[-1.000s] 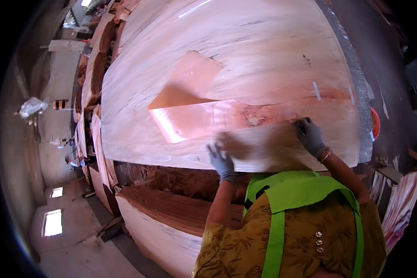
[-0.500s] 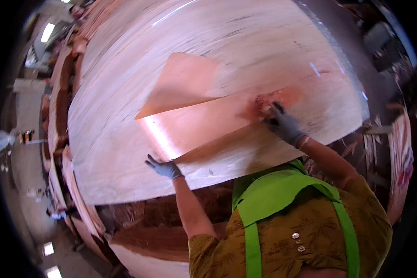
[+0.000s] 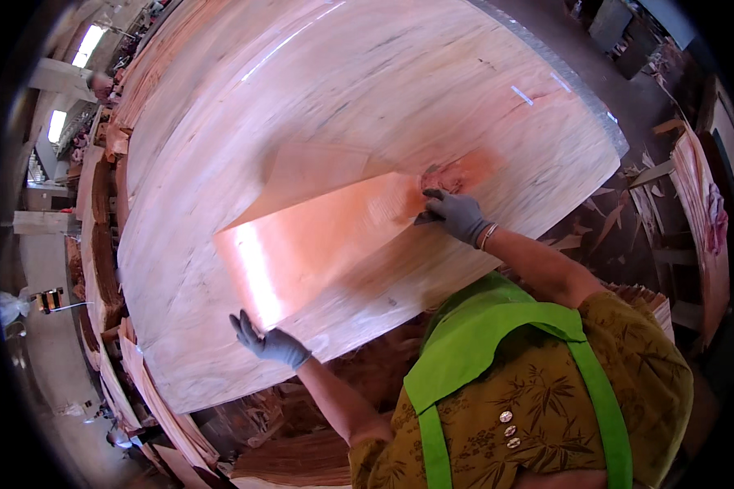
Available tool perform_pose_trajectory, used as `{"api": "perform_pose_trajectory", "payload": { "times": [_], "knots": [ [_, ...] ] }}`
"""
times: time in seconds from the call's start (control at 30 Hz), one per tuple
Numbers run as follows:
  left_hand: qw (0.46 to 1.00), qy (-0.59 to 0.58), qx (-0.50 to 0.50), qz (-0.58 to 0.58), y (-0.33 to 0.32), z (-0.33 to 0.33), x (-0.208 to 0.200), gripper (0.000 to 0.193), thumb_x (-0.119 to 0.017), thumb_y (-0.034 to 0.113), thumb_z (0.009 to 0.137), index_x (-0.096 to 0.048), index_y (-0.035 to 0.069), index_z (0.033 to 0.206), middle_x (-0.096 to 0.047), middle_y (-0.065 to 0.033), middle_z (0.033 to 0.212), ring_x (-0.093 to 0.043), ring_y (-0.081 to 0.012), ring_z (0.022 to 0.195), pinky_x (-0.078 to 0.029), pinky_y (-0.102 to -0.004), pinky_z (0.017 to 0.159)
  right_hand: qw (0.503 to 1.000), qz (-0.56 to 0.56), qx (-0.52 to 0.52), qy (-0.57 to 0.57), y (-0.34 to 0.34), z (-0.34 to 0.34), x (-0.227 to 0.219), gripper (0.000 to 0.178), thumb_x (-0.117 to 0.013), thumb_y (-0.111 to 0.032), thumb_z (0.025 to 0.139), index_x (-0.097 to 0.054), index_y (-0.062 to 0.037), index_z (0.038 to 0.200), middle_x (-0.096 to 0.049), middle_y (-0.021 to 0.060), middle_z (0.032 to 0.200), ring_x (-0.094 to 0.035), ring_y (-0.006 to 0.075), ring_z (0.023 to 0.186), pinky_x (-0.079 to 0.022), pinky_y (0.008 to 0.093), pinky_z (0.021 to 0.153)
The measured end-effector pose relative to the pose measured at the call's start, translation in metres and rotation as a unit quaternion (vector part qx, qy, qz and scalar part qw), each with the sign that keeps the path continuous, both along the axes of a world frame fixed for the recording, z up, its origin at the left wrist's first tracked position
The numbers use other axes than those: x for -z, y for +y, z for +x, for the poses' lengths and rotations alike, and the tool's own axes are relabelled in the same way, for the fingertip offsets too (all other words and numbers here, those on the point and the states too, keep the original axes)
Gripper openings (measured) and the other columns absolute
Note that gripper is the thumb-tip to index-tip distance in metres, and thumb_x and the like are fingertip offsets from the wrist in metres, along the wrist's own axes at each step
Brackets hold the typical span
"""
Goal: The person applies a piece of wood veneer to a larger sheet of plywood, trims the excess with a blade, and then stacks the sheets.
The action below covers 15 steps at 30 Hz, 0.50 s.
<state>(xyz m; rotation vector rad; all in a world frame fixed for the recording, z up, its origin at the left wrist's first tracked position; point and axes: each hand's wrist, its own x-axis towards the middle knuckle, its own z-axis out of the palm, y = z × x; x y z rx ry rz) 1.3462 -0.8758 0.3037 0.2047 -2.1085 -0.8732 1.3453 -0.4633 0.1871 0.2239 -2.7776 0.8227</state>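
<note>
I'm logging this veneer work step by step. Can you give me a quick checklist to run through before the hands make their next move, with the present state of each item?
1. Right hand on the reddish veneer strip: ok, gloved fingers press its far end.
2. Left hand on the strip: not ok, open, just off its near corner.
3. Strip flat on the large pale veneer sheet: not ok, the left part lifts and glares.
4. Gloves on both hands: ok.
5. Strip free of tears: cannot tell.

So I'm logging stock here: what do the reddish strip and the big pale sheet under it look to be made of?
The reddish strip looks like thin wood veneer: faint grain, a glossy glare patch, one end lifting. The big pale sheet also seems raw veneer, matte, with long grain streaks and small splits. The right hand presses the strip.
</note>
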Motion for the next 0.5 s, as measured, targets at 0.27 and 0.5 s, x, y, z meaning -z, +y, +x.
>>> {"api": "perform_pose_trajectory", "payload": {
  "times": [0.27, 0.5],
  "knots": [
    [0.987, 0.037, -0.079, -0.132, -0.052, 0.102, -0.141, 0.039, -0.043, -0.005, 0.084, -0.059, -0.001, 0.119, -0.062, -0.0135, 0.115, -0.055, -0.0254, 0.111, -0.043, -0.0412, 0.1, 0.985, -0.031, -0.168, 0.015, -0.008, 0.051, -0.092, 0.016, -0.063, -0.02, 0.078, -0.058, -0.0148, 0.092, -0.061, 0.0042, 0.085, -0.061, 0.0267, 0.07, -0.048, 0.0394, 0.06],
    [0.875, -0.145, -0.013, -0.462, 0.005, 0.11, -0.265, 0.029, -0.057, -0.006, 0.067, -0.067, -0.002, 0.093, -0.067, -0.0149, 0.093, -0.063, -0.0296, 0.093, -0.042, -0.0455, 0.098, 0.954, -0.176, -0.17, -0.174, 0.095, 0.075, -0.189, 0.013, -0.06, -0.021, 0.086, -0.064, -0.0101, 0.091, -0.068, 0.0075, 0.088, -0.064, 0.0275, 0.077, -0.05, 0.0349, 0.069]
  ]
}}
